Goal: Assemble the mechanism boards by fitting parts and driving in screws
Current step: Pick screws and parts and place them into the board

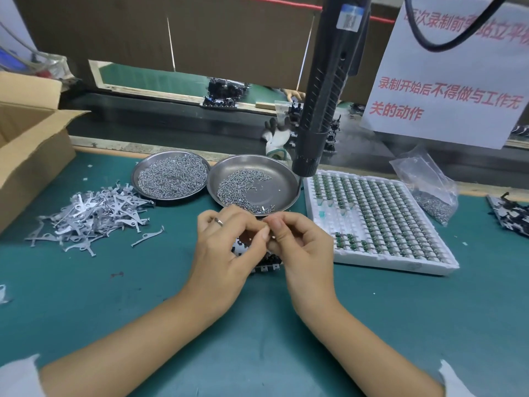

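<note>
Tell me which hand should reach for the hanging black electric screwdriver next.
Right. The right hand sits almost directly below the hanging black electric screwdriver; the left hand is farther left, over the black mechanism board.

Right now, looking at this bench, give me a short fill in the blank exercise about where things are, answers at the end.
1. Loose screws lie in ____ round metal dishes.
2. The pile of flat metal levers lies to the ____ of the left hand.
3. The white foam tray sits to the ____ of the right hand.
4. The electric screwdriver hangs above the ____ mat.

Answers: two; left; right; green
</note>
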